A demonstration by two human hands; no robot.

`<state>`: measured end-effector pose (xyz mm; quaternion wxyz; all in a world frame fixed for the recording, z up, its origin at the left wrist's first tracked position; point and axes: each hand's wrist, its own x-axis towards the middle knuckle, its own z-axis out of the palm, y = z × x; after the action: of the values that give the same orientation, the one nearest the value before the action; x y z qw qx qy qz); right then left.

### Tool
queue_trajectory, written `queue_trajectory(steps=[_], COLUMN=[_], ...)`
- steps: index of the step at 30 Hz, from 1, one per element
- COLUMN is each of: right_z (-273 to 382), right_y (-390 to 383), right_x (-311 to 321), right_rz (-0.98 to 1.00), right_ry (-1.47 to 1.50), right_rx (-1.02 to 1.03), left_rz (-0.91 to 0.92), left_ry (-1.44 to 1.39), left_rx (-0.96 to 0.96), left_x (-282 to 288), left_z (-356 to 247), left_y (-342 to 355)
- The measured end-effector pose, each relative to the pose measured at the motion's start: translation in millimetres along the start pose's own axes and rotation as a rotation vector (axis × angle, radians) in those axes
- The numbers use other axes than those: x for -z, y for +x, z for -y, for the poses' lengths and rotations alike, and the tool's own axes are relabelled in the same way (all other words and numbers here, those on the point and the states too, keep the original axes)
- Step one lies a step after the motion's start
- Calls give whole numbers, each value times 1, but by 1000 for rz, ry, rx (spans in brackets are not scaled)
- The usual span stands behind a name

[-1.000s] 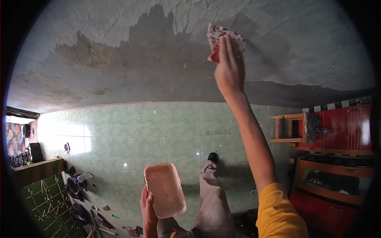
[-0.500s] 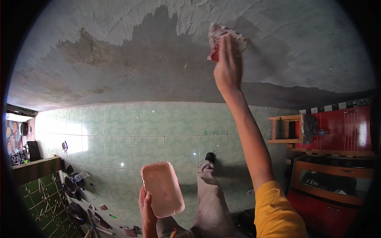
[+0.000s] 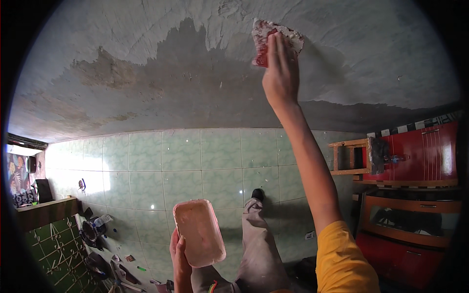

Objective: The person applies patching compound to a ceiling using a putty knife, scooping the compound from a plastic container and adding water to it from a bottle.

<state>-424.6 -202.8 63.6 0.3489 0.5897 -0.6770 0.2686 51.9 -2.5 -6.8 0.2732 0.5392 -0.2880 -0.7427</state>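
**Two hands, a pink tub held low and a red spreader raised to a grey wall**

We look down past our own body. Closest, at 7 o'clock, our left hand grips a shallow pink tub: thumb on its left side, the other fingers mostly hidden behind it. The tub is tilted so that we see inside, where the surface is pinkish; how much paste it holds, we cannot tell. We judge it light, fairly stiff plastic, perhaps slick where smeared, best held by a long side with the palm supporting it from below.

At 5 o'clock a yellow sleeve leads into our outstretched right arm. Near 6 o'clock are dusty trousers, with a dark shoe just beyond, on green tiles.

At 3 o'clock a small wooden stool stands by a red cabinet. At 8 o'clock a clear bottle is among scattered things.

Farthest, at 1 o'clock, our right hand holds the spreader, fingers straight and together along its face, thumb out of sight. White paste cakes its upper part. It looks thin and light, probably a little flexible and slippery where wet; the cleaner red part gives the surer hold. It appears to rest against the wall, patched dark and pale grey, across 12 o'clock.
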Motion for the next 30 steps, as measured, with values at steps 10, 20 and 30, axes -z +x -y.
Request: queue_trajectory(steps=[10, 20, 30], right_z=[9, 11, 19], right_y=[-118, -88, -30], right_x=[-65, -60, -20], right_rz=[396, 199, 42], right_ry=[94, -75, -7], right_rx=[-9, -20, -65], left_rz=[-7, -12, -37], left_ry=[-45, -64, -84], left_rx=[23, -21, -49], left_x=[1, 8, 16], left_z=[14, 11, -1], left_y=[-1, 0, 1])
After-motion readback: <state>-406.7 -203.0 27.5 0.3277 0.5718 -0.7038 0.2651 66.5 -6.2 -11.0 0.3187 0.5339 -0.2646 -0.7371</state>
